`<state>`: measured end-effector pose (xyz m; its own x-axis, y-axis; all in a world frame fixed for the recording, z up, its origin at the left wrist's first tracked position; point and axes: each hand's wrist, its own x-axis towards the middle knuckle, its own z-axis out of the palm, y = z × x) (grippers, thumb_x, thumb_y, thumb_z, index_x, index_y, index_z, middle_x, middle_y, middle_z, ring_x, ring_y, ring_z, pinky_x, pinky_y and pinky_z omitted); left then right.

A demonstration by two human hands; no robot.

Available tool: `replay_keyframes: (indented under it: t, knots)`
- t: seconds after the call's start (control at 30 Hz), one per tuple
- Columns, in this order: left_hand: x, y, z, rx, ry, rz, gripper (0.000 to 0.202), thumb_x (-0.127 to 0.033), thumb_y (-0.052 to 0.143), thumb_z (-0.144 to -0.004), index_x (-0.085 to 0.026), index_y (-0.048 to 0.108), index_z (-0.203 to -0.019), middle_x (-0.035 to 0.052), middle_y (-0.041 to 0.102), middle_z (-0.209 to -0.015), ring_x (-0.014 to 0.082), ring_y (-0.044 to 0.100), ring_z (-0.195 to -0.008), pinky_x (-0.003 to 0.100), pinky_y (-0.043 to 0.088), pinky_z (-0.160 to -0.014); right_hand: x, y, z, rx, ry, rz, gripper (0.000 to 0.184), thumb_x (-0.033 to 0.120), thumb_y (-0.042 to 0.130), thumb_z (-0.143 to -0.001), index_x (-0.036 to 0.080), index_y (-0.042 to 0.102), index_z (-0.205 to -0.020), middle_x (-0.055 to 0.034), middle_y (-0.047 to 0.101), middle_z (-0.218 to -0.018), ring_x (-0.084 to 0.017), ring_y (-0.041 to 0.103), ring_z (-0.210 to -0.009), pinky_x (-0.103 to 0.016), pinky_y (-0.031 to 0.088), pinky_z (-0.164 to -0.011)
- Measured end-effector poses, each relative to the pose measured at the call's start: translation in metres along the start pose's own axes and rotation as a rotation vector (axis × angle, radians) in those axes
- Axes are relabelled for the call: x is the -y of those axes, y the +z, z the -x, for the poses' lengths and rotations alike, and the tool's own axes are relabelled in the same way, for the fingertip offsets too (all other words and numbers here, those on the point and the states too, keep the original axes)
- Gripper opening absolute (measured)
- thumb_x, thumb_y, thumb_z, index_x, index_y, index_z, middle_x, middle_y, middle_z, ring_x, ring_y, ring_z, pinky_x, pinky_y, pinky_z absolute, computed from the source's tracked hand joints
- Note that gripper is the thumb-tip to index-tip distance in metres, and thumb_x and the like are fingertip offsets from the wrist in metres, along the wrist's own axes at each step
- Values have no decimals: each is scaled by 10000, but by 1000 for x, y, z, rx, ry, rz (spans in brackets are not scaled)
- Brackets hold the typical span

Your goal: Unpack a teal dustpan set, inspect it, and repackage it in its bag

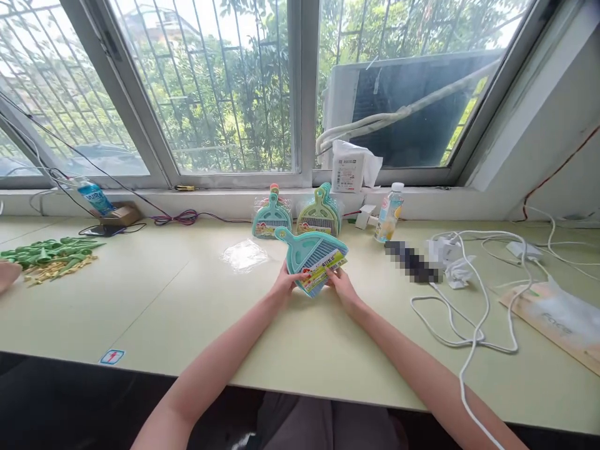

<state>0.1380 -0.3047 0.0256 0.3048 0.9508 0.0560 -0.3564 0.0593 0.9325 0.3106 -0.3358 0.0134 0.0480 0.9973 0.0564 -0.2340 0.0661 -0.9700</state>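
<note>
The blue-green dustpan set [313, 257] was held between the fingers [330, 274] of the left hand [284, 279] and right hand [344, 287]. More dustpans [319, 214] stood on the counter [290, 350] behind.

The left hand [285, 281] and right hand [344, 289] hold a turquoise dustpan [296, 255] tilted above the bench [197, 319], fingers on its labelled front; a brush [315, 252] sits against it. Beyond, a turquoise stack [270, 214] and, to its right, a greenish stack [321, 209] stand near the far wall. Crumpled clear plastic [244, 255] lies left, a bottle [389, 215] stands right, and green stalks [54, 253] lie far left.
</note>
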Motion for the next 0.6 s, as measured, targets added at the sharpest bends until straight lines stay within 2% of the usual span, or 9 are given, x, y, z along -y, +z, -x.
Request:
replay_keyframes:
  t: [0.07, 0.17, 0.47, 0.53, 0.6]
  knots:
    - [3, 2, 0, 7, -27, -46, 690, -191, 861, -511, -207, 551, -1127, 95, 677, -1110, 309, 612, -1090, 471, 487, -945, -1, -8, -2, 1, 43, -46, 355, 472, 762, -695, 212, 610, -882, -67, 709, -958, -249, 689, -883, -409, 577, -837]
    - [4, 8, 1, 45, -62, -91, 654, -225, 856, -535, -183, 557, -1115, 108, 678, -1097, 310, 628, -1056, 475, 498, -927, 1, -17, -1, -51, 57, -92, 308, 428, 760, -720, 187, 629, -860, -72, 717, -953, -239, 697, -867, -406, 594, -828]
    - [3, 15, 5, 61, -68, -182, 706, -239, 847, -572, -184, 524, -1197, 124, 653, -1161, 314, 597, -1116, 468, 494, -943, 12, -14, 9, -143, 123, -34, 305, 468, 676, -808, 184, 617, -903, -89, 716, -985, -243, 702, -863, -380, 620, -729]
    - [5, 16, 6, 59, -41, -189, 710, -237, 847, -573, -191, 525, -1203, 118, 648, -1177, 312, 589, -1132, 461, 487, -956, 14, -16, 11, -119, 141, -26, 323, 483, 666, -813, 187, 609, -931, -92, 715, -988, -245, 702, -864, -380, 621, -719]
    - [6, 16, 6, 47, -24, -190, 709, -245, 847, -573, -195, 530, -1205, 114, 648, -1180, 314, 586, -1138, 459, 486, -956, 16, -19, 12, -33, 143, -33, 350, 480, 678, -803, 196, 595, -989, -86, 713, -1010, -242, 704, -864, -383, 620, -721]
